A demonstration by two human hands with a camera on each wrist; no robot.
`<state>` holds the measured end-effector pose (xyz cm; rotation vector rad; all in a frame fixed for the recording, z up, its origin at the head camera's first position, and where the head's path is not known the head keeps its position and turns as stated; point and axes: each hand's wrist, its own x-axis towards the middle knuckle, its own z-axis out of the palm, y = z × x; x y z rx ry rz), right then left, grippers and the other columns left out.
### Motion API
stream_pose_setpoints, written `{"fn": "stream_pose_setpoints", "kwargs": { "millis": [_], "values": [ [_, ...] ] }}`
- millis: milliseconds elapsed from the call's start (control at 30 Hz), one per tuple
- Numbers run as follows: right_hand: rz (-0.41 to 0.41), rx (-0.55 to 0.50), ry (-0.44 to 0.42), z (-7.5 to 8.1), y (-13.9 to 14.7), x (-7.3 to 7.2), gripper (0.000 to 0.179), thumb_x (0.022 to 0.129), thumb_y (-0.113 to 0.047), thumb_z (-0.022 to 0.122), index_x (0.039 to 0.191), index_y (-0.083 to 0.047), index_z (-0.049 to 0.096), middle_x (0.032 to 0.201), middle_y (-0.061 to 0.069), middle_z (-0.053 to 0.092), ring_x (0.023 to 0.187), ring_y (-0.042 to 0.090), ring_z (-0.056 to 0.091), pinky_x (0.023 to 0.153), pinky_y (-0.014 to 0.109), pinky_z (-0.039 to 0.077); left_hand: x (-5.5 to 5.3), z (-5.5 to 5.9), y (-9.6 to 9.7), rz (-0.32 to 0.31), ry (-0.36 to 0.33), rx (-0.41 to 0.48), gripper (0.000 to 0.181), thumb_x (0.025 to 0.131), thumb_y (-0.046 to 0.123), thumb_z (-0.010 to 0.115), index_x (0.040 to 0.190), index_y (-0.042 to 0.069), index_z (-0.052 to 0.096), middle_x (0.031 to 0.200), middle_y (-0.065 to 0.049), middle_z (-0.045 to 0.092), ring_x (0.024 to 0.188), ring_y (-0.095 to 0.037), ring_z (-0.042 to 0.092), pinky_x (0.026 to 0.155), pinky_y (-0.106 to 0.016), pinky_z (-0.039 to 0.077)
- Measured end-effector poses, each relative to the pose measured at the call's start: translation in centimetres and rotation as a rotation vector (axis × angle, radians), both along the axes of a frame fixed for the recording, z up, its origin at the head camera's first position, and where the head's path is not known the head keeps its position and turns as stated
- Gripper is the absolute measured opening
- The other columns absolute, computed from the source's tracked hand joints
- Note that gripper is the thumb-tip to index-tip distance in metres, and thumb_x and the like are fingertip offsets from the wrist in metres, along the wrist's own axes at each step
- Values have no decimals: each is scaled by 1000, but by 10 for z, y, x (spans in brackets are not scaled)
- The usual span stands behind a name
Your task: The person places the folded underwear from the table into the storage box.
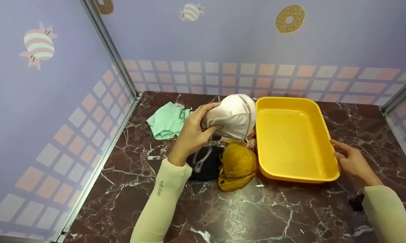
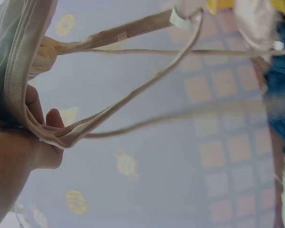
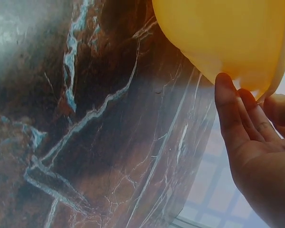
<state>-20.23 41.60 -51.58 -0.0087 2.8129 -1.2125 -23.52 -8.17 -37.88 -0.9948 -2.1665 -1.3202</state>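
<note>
My left hand (image 1: 194, 130) grips a pale bra (image 1: 235, 118) by one side, raised over the pile of underwear. In the left wrist view the bra's thin straps (image 2: 133, 99) hang away from the fingers, and a band (image 2: 128, 33) stretches above them. At the right side of the yellow tray (image 1: 331, 158), my right hand (image 1: 353, 160) holds the edge, with fingers against the outer wall and the thumb by the rim in the right wrist view. The tray's inside is bare. Left of the tray lies a mustard bra (image 1: 238, 162) with lace trim.
Mint-green briefs (image 1: 167, 121) lie at the back left. A dark garment (image 1: 206, 165) sits beside the mustard bra, and a pinkish piece (image 1: 250, 141) shows against the tray. Patterned wall panels (image 1: 206, 44) border the dark marbled tabletop (image 1: 243, 216) at back and sides.
</note>
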Motion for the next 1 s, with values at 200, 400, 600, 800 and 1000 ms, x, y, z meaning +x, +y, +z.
{"fn": "stream_pose_setpoints", "kwargs": {
  "millis": [200,400,600,800,1000],
  "values": [
    [-11,-16,-53,-1,0,0,51,101,-12,40,149,-5,25,134,31,42,107,38,51,68,18,47,-1,27,29,-11,106,-13,53,82,22,74,130,12,54,119,1,60,101,-9,53,87,-34,34],
    [-32,-24,-90,-1,-2,-2,52,101,-14,40,150,-8,23,137,29,40,108,36,50,69,19,47,-1,48,64,-73,141,-32,53,84,25,72,130,9,53,119,0,61,99,-8,52,90,-30,33],
    [-51,-64,-107,1,-6,-4,52,101,-11,40,150,-9,24,135,28,41,105,34,50,70,21,48,-4,60,100,-140,146,-55,54,85,26,70,132,9,51,112,-1,60,99,-8,51,91,-28,30],
    [-57,-34,-74,2,-6,-4,51,100,-9,40,149,-5,25,134,30,42,102,34,50,68,19,47,-3,51,135,-188,100,-58,53,85,25,71,132,9,51,110,-1,60,99,-5,49,91,-23,28],
    [-36,6,26,-1,-6,-4,46,99,-6,42,143,4,34,126,33,48,99,37,53,67,22,46,-5,17,169,-228,82,-86,54,85,24,71,133,10,49,115,-3,58,105,-5,48,95,-26,27]
  ]
}}
